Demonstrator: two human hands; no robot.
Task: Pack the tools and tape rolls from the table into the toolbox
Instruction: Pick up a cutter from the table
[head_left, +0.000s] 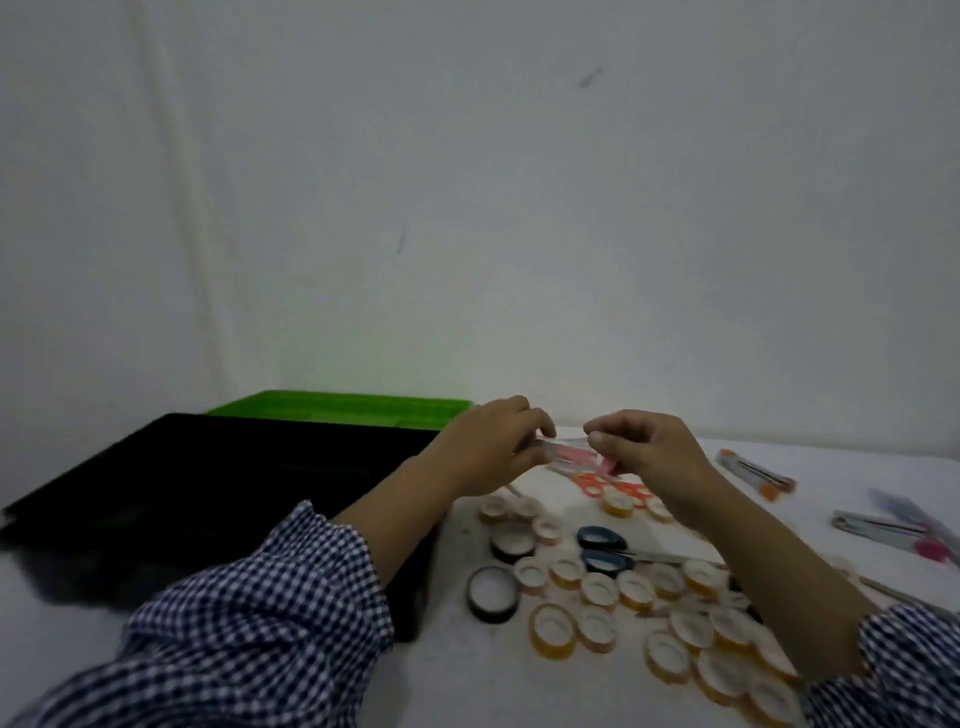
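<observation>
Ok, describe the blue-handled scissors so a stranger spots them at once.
Start at the black toolbox on the left. Right of it lie many small tape rolls. The scissors sit among them, the only dark blue loops amid amber rings.

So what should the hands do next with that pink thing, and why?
Probably carry the pink packet left and lower it into the black toolbox. The left hand and right hand both pinch it above the table, and the toolbox sits just beside them.

Plain pale wall (467, 208), dimly lit.
Dark scuffs (590, 77) high above the right hand (649, 452); white table (467, 680) below and right of it, smudged.
</observation>
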